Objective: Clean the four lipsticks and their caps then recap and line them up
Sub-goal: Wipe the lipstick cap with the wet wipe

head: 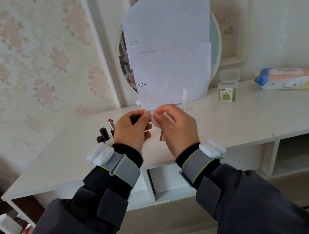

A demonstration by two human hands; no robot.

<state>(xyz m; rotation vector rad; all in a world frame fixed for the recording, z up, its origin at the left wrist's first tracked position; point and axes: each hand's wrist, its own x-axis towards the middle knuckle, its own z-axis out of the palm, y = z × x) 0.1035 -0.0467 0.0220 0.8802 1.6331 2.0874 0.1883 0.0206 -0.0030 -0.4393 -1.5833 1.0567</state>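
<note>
My left hand grips a black lipstick piece above the white dresser top; most of it is hidden by my fingers. My right hand pinches a small white cotton pad against that black piece. Left of my hands, an uncapped lipstick with a red tip stands upright. Two black caps stand beside it. Other lipsticks are hidden behind my left hand or out of sight.
A small clear spray bottle stands behind my right hand. An open box of cotton swabs and a pack of wet wipes lie at the back right. A round mirror covered with paper leans on the wall.
</note>
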